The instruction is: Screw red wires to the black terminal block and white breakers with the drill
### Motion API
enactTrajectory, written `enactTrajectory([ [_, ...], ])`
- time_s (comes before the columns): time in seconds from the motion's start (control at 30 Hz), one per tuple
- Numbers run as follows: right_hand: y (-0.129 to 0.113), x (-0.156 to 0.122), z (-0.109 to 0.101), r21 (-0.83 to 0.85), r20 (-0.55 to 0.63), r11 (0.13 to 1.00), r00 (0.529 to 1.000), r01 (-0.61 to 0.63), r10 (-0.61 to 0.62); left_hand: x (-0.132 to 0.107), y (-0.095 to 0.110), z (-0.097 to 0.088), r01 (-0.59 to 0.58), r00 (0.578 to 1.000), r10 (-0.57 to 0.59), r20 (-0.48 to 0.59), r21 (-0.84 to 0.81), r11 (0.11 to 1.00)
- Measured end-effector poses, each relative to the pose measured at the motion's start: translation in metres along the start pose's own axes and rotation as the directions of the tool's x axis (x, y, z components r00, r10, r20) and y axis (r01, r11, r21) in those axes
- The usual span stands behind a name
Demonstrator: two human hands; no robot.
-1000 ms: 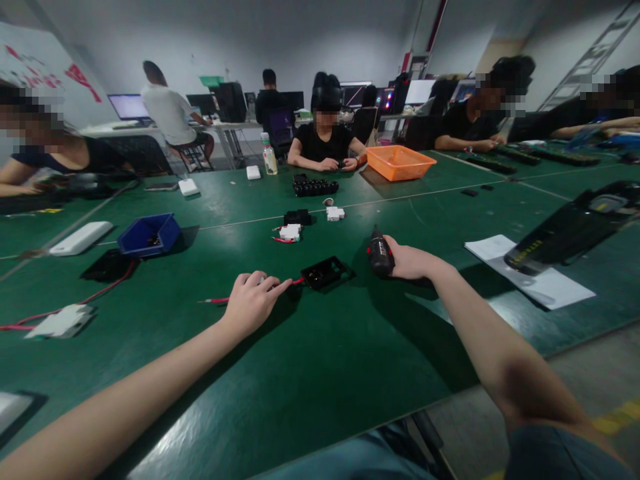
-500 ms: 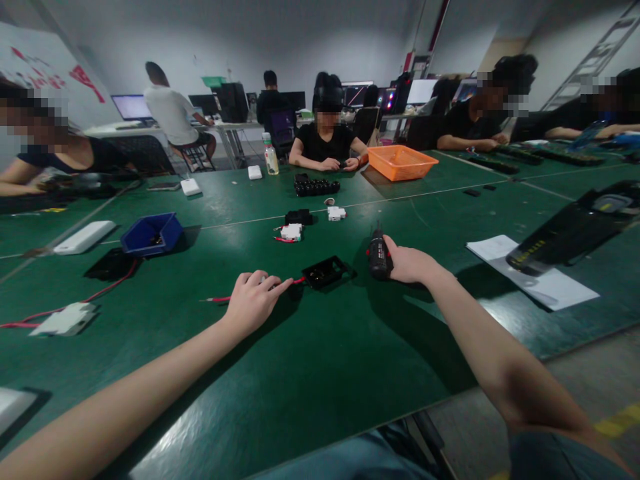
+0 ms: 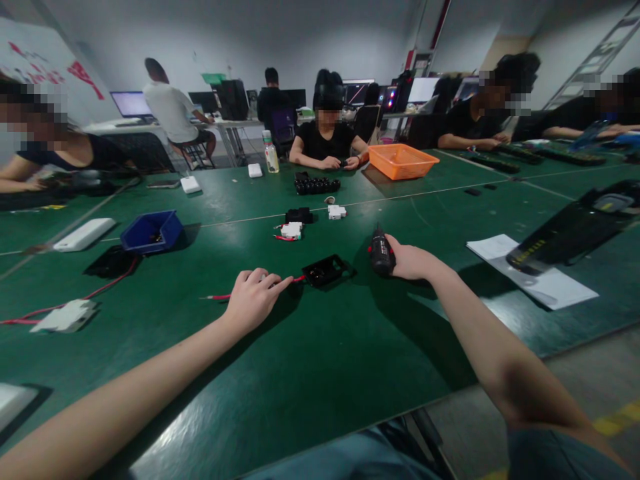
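My left hand [image 3: 255, 300] is on the green table, its fingers closed over a small white circuit breaker [image 3: 263, 276] that they mostly hide. Red wire [image 3: 219, 297] sticks out on both sides of it. The wire's right end runs into an open black plastic case [image 3: 323, 272] lying beside my fingertips. To the right of the case, my right hand [image 3: 409, 259] is wrapped round a black electric screwdriver [image 3: 383, 255], its bit pointing away from me. Beyond the case lie another white breaker [image 3: 291, 231] with red leads, a third white breaker [image 3: 337, 212] and a black part [image 3: 299, 215].
A blue bin [image 3: 153, 232], a black case [image 3: 113, 261] and a wired white breaker [image 3: 66, 316] are at left. White paper [image 3: 560, 283] lies under a dark, tilted object [image 3: 560, 233] at right. An orange basket [image 3: 403, 162] is at the back; co-workers sit around the table.
The electric screwdriver has tilted slightly and shifted a little right in my right hand. My left hand and the case stay where they were.
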State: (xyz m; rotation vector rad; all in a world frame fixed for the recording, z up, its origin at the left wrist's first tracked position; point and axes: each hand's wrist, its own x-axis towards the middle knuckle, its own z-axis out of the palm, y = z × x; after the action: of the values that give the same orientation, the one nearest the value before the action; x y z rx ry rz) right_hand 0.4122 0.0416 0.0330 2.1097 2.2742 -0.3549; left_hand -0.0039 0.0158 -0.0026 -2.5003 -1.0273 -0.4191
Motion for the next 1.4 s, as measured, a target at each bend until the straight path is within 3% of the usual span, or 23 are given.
enactTrajectory([
  [0.57,0.004,-0.001,-0.012,0.125,0.052,0.992,0.998,0.031,-0.037,0.001,0.001,-0.003,0.01,0.998,-0.011,0.058,0.021,1.0],
  [0.87,0.011,-0.008,-0.024,0.486,0.175,0.874,0.979,0.003,-0.101,0.001,-0.001,-0.001,0.01,0.999,-0.01,0.046,0.005,1.0],
  [1.4,0.003,-0.008,-0.022,0.421,0.222,0.906,0.973,-0.034,-0.066,0.001,-0.001,0.001,0.016,0.998,-0.015,0.068,-0.007,1.0],
])
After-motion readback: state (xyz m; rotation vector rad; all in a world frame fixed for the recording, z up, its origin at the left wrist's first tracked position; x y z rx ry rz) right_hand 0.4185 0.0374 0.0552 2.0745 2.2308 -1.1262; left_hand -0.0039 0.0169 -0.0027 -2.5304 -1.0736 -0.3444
